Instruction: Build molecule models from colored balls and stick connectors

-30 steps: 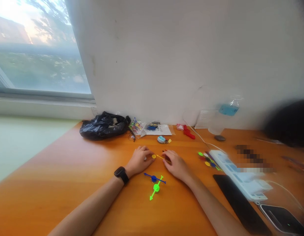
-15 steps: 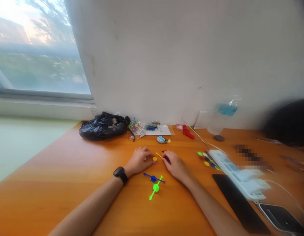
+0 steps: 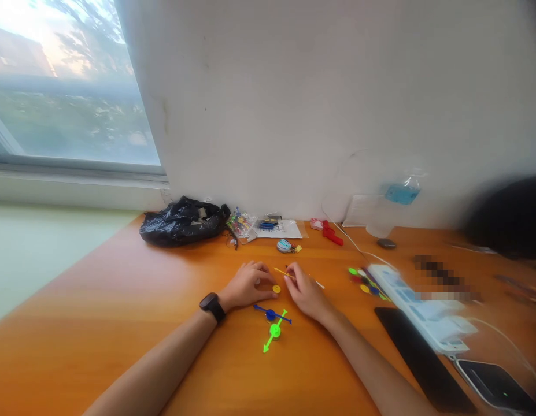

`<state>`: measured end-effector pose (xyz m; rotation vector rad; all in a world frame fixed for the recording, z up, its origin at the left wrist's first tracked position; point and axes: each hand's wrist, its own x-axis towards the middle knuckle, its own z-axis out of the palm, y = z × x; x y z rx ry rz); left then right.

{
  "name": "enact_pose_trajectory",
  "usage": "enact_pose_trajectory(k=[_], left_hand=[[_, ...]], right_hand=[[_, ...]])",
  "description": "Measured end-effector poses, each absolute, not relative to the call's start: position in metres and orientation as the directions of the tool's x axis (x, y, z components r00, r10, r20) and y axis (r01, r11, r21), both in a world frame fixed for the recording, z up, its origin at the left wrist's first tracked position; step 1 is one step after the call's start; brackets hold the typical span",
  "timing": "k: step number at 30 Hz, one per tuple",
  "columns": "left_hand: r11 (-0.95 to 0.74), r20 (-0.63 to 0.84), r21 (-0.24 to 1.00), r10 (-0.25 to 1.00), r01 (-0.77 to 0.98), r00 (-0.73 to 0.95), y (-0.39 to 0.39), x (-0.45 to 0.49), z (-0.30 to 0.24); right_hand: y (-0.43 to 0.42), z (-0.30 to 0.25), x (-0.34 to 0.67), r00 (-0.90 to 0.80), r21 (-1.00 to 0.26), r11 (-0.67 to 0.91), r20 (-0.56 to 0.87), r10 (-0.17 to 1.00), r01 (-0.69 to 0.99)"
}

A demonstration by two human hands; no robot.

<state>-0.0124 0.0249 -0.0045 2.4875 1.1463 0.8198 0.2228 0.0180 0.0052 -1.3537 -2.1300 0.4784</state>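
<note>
My left hand (image 3: pixel 249 283), with a black watch on its wrist, pinches a small round yellow disc (image 3: pixel 276 289) between thumb and index finger, just above the wooden table. Opposite it, my right hand (image 3: pixel 303 288) is closed on a thin yellow arrow (image 3: pixel 280 271), whose pointed end sticks out to the left. On the table just in front of my hands lies a blue arrow spinner (image 3: pixel 270 315) on a round base. A green arrow spinner (image 3: pixel 274 331) lies close against it, slanted the other way.
At right, several coloured discs and arrows (image 3: pixel 365 283) lie beside a white power strip (image 3: pixel 413 306). Further back are a black plastic bag (image 3: pixel 183 222), a round tape measure-like object (image 3: pixel 284 246) and a red object (image 3: pixel 332 233). A phone (image 3: pixel 495 384) lies front right.
The yellow disc has moved slightly toward me, and my left fingers now close around it. My right hand has shifted a little, and a white strip now shows behind it.
</note>
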Motion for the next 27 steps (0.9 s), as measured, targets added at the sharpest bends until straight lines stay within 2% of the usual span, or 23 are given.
enact_pose_trajectory(k=[8, 14, 17, 23, 27], left_hand=[[-0.583, 0.358, 0.537, 0.812, 0.61, 0.461, 0.028, -0.013, -0.007], [-0.368, 0.366, 0.476, 0.909, 0.799, 0.2, 0.032, -0.016, -0.013], [-0.291, 0.377, 0.437, 0.918, 0.851, 0.12, 0.027, -0.016, -0.01], [-0.343, 0.405, 0.332, 0.893, 0.879, 0.196, 0.02, -0.012, -0.006], [-0.417, 0.404, 0.329, 0.873, 0.847, 0.273, 0.022, -0.014, -0.007]], right_hand=[[0.021, 0.004, 0.219, -0.358, -0.763, 0.459, 0.315, 0.879, 0.455], [0.019, 0.004, 0.215, -0.37, -0.823, 0.394, 0.245, 0.896, 0.409], [0.018, 0.002, 0.216, -0.389, -0.832, 0.381, 0.222, 0.894, 0.402], [0.015, -0.002, 0.215, -0.45, -0.83, 0.384, 0.185, 0.874, 0.405], [0.015, -0.004, 0.213, -0.452, -0.854, 0.381, 0.2, 0.87, 0.355]])
